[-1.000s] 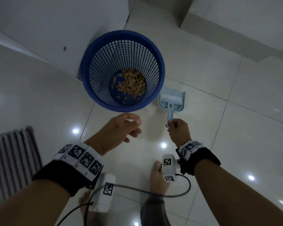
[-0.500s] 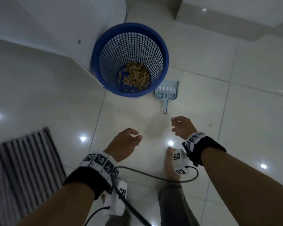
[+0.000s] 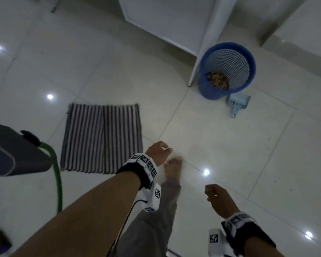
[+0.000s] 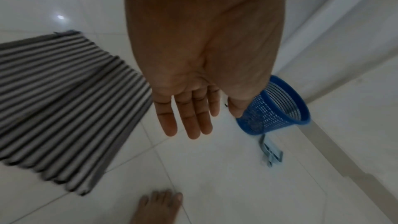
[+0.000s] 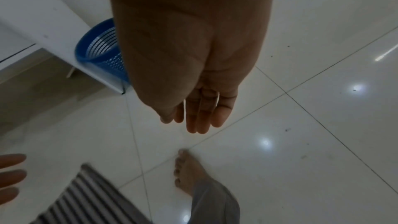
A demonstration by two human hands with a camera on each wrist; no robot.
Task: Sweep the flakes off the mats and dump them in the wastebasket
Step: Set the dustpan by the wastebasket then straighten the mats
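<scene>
The blue mesh wastebasket (image 3: 227, 70) stands on the tiled floor at the upper right, with brown flakes (image 3: 218, 80) lying in its bottom. A pale blue dustpan (image 3: 237, 103) lies on the floor against its near side. A grey striped mat (image 3: 102, 138) lies flat at the left centre; I see no flakes on it. My left hand (image 3: 160, 151) hangs empty beside the mat's right edge, fingers relaxed (image 4: 189, 117). My right hand (image 3: 215, 195) hangs empty lower right, far from the dustpan, fingers straight (image 5: 200, 113).
A white cabinet (image 3: 170, 21) stands behind the basket, its corner touching it. A dark grey box (image 3: 13, 151) with a green hose (image 3: 57, 175) sits at the left edge. My bare foot (image 3: 172, 167) steps on the tiles between the hands.
My right hand has let go of the dustpan, which now lies by the basket. I have stood up and backed away, so the basket shifted to the upper right and the whole mat came into view.
</scene>
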